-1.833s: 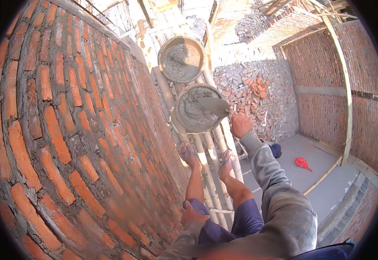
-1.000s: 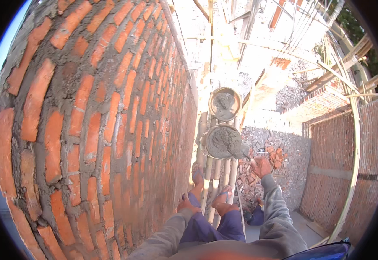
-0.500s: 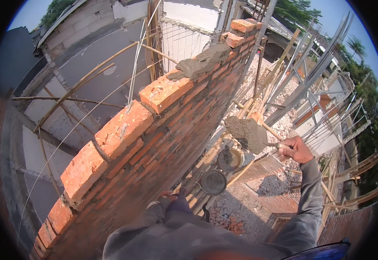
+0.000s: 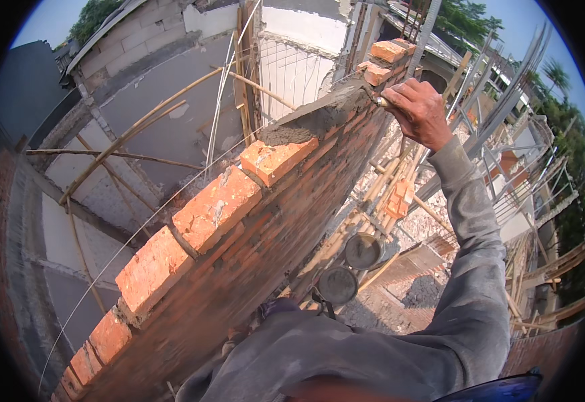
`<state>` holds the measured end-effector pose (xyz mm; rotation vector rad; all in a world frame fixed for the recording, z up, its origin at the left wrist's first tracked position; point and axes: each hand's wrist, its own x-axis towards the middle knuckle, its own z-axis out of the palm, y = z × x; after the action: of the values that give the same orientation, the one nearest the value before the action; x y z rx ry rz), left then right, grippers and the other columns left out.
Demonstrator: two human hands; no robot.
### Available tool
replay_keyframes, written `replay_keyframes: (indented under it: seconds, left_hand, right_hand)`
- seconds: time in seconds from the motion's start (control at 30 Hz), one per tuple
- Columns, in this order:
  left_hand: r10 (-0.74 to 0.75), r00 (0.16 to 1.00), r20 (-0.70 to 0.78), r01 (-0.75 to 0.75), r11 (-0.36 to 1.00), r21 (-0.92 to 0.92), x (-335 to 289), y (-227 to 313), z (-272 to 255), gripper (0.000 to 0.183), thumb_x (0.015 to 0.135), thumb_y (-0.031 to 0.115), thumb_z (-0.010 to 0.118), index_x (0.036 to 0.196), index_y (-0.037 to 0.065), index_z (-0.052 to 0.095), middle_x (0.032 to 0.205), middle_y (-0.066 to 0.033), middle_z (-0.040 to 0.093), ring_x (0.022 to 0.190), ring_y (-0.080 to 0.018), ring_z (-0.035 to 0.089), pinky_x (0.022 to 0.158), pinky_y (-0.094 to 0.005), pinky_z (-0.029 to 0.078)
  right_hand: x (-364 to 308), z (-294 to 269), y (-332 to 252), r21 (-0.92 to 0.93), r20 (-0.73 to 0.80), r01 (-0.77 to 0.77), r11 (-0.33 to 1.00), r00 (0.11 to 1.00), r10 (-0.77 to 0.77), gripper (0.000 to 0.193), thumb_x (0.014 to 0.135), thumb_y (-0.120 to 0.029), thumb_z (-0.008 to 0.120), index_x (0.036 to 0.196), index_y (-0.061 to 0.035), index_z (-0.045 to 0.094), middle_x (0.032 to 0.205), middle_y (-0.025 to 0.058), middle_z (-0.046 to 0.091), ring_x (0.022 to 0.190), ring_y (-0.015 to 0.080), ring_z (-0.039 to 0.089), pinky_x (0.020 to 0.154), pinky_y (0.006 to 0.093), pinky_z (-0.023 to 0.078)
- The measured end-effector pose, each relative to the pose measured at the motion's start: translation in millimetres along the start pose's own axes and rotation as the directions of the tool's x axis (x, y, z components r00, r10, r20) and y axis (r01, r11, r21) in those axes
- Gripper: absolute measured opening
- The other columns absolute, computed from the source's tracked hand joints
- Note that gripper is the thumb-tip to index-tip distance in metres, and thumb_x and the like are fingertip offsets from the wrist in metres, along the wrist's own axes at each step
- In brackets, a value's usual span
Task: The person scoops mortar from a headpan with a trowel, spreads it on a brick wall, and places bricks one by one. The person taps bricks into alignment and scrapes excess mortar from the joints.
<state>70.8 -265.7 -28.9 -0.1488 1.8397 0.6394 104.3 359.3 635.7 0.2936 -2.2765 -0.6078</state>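
Note:
My right hand (image 4: 418, 114) is closed round the handle of a trowel (image 4: 326, 107), above the far part of a red brick wall (image 4: 285, 201). The trowel's blade is tilted along the wall top, against wet grey mortar (image 4: 292, 136). On the near side of that mortar, a row of orange bricks (image 4: 217, 208) runs along the top toward me. Two further bricks (image 4: 375, 72) are stepped up at the far end. Low beside the wall, my left hand (image 4: 230, 345) shows only as a small blurred patch by the sleeve, its fingers not distinguishable.
Two round buckets (image 4: 338, 286) of grey material stand below, right of the wall, near bamboo poles (image 4: 366, 201) and some loose bricks (image 4: 399, 198). A thin string (image 4: 114, 261) runs along the wall's left side. Upright metal bars (image 4: 507, 87) rise at the far right.
My right hand has swung up and left from over the buckets to the wall top. The mortar load that lay on the trowel is no longer seen on it. My left hand has drawn back lower.

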Motion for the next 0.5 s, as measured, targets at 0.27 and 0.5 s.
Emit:
replay_keyframes:
  seconds: [0.27,0.5]
  left_hand:
    - [-0.027,1.000,0.010,0.027,0.999,0.017,-4,23,-17,0.070,0.085,0.027,0.090,0.149,0.007,0.068,0.134,-0.0134,0.076,0.125,-0.0266,0.072,0.106,-0.0387,0.056]
    - [0.002,1.000,0.007,-0.002,0.997,0.071,2,49,-26,0.069,0.087,0.026,0.088,0.149,0.006,0.067,0.135,-0.0131,0.076,0.125,-0.0252,0.071,0.106,-0.0379,0.056]
  right_hand:
    - [27,11,-67,-0.248,0.020,0.067,0.966,0.998,-0.064,0.030,0.089,-0.013,0.074,0.118,-0.0135,0.076,0.097,-0.0009,0.065,0.092,0.0199,0.061,0.072,0.0389,0.044]
    - [-33,23,-2,-0.426,0.183,-0.163,0.890,0.948,0.261,0.028,0.091,-0.015,0.073,0.117,-0.0064,0.075,0.094,0.0047,0.061,0.093,0.0237,0.062,0.074,0.0429,0.048]
